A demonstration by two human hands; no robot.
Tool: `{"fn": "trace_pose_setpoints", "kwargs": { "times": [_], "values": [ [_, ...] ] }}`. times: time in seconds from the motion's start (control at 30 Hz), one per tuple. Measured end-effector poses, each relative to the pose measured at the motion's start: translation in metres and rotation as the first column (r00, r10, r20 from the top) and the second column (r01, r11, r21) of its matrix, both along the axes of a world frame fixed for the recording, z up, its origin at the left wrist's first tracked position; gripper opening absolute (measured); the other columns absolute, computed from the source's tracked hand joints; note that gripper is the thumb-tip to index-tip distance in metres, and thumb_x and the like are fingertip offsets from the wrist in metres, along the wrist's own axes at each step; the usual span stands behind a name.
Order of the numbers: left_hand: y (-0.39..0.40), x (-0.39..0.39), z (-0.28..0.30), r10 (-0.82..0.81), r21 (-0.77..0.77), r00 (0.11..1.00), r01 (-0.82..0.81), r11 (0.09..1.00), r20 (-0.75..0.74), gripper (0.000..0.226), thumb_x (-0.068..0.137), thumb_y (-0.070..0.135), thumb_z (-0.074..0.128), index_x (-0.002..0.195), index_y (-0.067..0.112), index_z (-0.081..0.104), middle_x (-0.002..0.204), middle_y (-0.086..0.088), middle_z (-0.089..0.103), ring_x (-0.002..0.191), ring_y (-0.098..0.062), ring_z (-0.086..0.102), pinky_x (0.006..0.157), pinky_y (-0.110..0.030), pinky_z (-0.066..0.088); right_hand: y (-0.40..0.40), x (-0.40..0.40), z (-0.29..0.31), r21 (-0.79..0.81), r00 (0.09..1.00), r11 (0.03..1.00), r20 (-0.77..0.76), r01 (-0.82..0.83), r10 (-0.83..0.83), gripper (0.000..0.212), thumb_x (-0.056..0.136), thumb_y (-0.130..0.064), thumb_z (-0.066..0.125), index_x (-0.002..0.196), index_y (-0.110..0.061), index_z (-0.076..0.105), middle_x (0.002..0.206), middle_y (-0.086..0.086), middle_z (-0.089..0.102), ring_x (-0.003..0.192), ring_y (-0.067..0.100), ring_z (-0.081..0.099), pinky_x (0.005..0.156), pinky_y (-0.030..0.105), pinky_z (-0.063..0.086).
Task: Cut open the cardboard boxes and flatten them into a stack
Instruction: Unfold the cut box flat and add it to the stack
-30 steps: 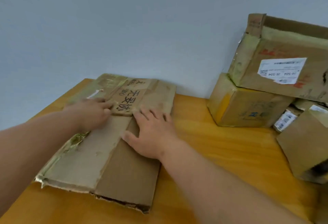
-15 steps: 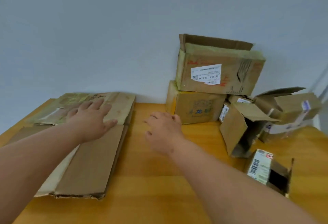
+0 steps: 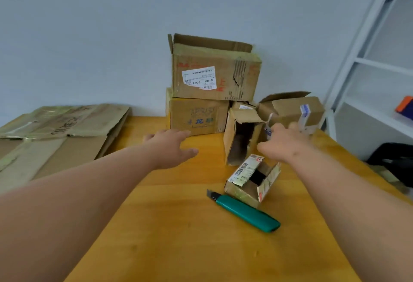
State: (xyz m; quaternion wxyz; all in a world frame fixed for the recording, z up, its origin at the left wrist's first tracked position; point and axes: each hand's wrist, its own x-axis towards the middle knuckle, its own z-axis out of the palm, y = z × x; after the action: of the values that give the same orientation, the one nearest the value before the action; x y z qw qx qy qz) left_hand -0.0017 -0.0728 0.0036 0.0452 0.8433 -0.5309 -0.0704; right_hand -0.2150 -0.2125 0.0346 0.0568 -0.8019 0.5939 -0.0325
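Observation:
Flattened cardboard [image 3: 64, 134] lies stacked at the table's left. Against the wall a large open box [image 3: 214, 73] sits on a second box [image 3: 196, 117]. Beside them stands a narrow open box [image 3: 240, 135], with another opened box [image 3: 290, 108] behind it. A small labelled box [image 3: 252, 180] lies open nearer me, touching a green utility knife [image 3: 245, 211]. My left hand [image 3: 172, 145] hovers open in front of the lower box. My right hand [image 3: 282, 142] is stretched out, empty, just right of the narrow box.
The wooden table [image 3: 190, 237] ends at the right beside a white metal shelf [image 3: 377, 62] holding an orange and blue item [image 3: 404, 105]. A black object [image 3: 393, 161] sits below the shelf. A plain wall backs the boxes.
Both hands left the flattened stack and moved right toward the standing boxes. The view swung right, bringing the knife, small box and shelf into sight.

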Motion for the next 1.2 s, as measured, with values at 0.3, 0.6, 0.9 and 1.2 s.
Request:
{"fn": "trace_pose_setpoints", "kwargs": {
  "times": [0.3, 0.6, 0.9, 1.2],
  "values": [
    [-0.012, -0.072, -0.021, -0.103, 0.173, 0.976, 0.137, 0.975, -0.19, 0.088, 0.082, 0.077, 0.046, 0.154, 0.04, 0.012, 0.158, 0.009, 0.028, 0.145, -0.023, 0.028, 0.117, -0.054, 0.022, 0.005, -0.031, -0.055, 0.545, 0.78, 0.838, 0.537, -0.032, -0.32, 0.068, 0.093, -0.012, 0.06, 0.151, -0.017, 0.025, 0.091, 0.007, 0.049, 0.085, 0.026, 0.059, 0.061, 0.036, 0.053],
    [-0.002, -0.091, -0.019, -0.129, -0.035, 0.954, 0.124, 0.992, -0.27, 0.074, 0.083, 0.053, 0.068, 0.147, 0.033, 0.035, 0.129, 0.008, 0.058, 0.103, -0.011, 0.058, 0.08, -0.027, 0.052, 0.024, -0.031, -0.037, 0.33, 0.68, 0.923, 0.724, -0.196, -0.115, 0.05, 0.087, -0.003, 0.056, 0.131, -0.024, 0.045, 0.116, 0.01, 0.055, 0.099, 0.027, 0.061, 0.086, 0.047, 0.058],
    [0.051, -0.056, -0.001, 0.017, -0.296, 0.914, -0.148, 0.944, -0.405, 0.037, 0.097, 0.023, 0.042, 0.131, 0.032, 0.053, 0.106, -0.003, 0.065, 0.091, -0.026, 0.064, 0.08, -0.046, 0.056, 0.056, 0.001, -0.031, 0.281, 0.489, 0.906, 0.867, -0.317, -0.097, 0.061, 0.082, 0.004, 0.057, 0.131, -0.031, 0.046, 0.108, 0.006, 0.055, 0.099, 0.029, 0.061, 0.088, 0.049, 0.057],
    [0.105, -0.028, -0.011, -0.017, -0.009, 0.971, 0.019, 1.0, 0.238, 0.084, 0.09, 0.008, 0.059, 0.147, 0.052, 0.016, 0.156, -0.003, 0.013, 0.104, -0.024, 0.056, 0.076, -0.031, 0.055, 0.1, 0.041, -0.042, 0.461, 0.463, 0.767, 0.852, -0.446, -0.243, 0.044, 0.087, 0.012, 0.055, 0.121, -0.016, 0.057, 0.109, 0.014, 0.061, 0.09, 0.026, 0.068, 0.068, 0.033, 0.061]
  ]
}}
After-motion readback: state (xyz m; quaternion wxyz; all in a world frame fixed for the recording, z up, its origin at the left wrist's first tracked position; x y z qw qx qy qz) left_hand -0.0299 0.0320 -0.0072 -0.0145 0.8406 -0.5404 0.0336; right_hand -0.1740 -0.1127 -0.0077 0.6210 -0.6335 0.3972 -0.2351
